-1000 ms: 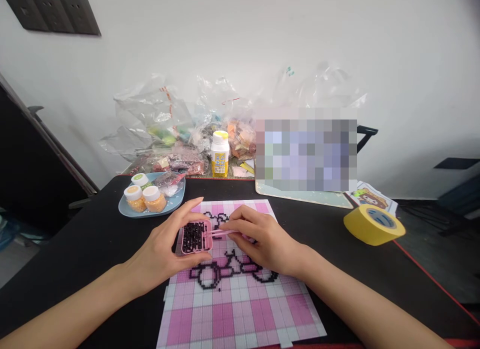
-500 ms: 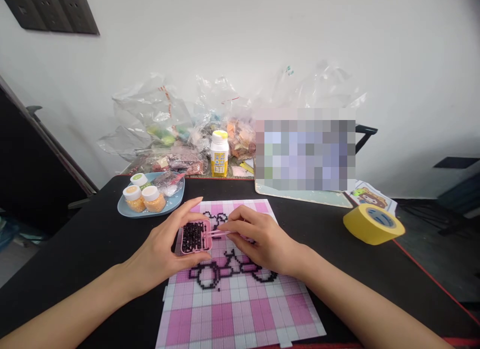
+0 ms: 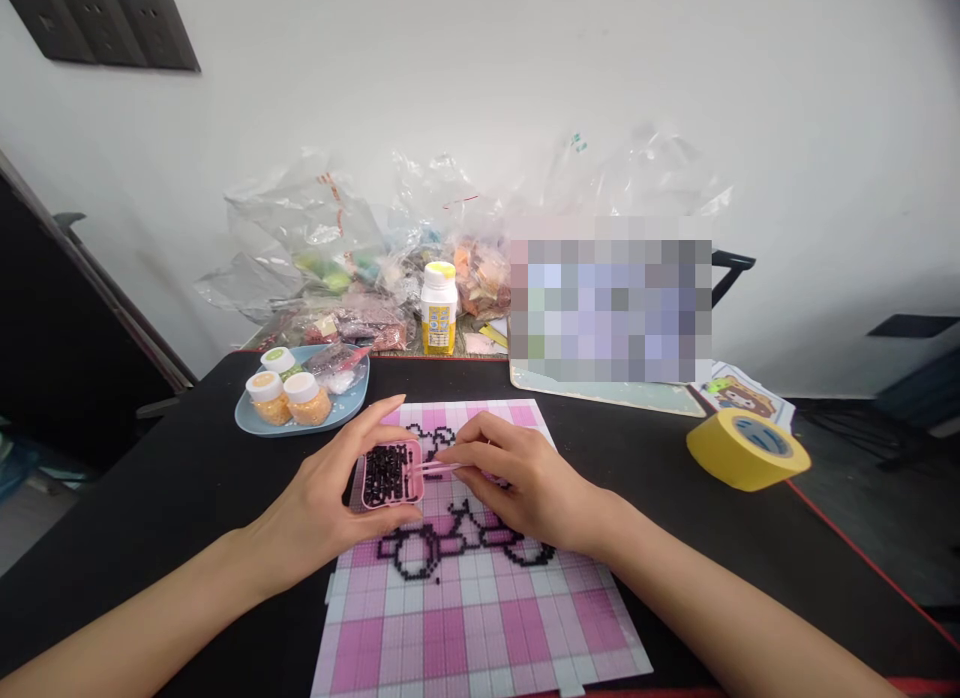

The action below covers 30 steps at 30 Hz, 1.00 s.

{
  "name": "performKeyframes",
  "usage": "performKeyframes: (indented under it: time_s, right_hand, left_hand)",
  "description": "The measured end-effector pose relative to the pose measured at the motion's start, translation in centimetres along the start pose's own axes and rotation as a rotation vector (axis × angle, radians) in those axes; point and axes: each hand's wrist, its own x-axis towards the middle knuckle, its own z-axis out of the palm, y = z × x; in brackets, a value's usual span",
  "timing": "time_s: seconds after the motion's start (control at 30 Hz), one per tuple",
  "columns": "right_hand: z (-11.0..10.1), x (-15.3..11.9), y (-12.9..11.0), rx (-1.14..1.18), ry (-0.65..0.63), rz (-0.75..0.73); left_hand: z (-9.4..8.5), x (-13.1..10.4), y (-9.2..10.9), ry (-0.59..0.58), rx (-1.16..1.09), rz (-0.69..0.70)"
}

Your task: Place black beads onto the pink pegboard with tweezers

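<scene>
My left hand (image 3: 330, 493) is wrapped around a small pink tray (image 3: 417, 490), thumb and fingers on its sides. Loose black beads (image 3: 385, 474) fill most of that tray. Between the fingers of my right hand (image 3: 517, 473) is a pair of pink tweezers (image 3: 436, 467), its tips inside the tray's right part. Whether a bead is between the tips is too small to tell. Below both hands lies a pink and white checked pegboard (image 3: 480, 633). Black beads form an outline (image 3: 416, 555) on it, partly hidden by my right hand.
On the left, a blue plate (image 3: 352, 408) bears several small jars (image 3: 307, 398) and a bag. A white and yellow bottle (image 3: 439, 308) stands behind the pegboard, before plastic bags (image 3: 315, 228). To the right are a yellow tape roll (image 3: 742, 450), a printed picture (image 3: 750, 393) and a blurred-out panel.
</scene>
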Motion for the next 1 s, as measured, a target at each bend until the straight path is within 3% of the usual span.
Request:
performKeyframes:
  time_s: [1.0]
  right_hand:
    - [0.18,-0.11,0.13,-0.019,-0.011,0.013]
  left_hand:
    - [-0.06,-0.01,0.01,-0.032,-0.023,-0.009]
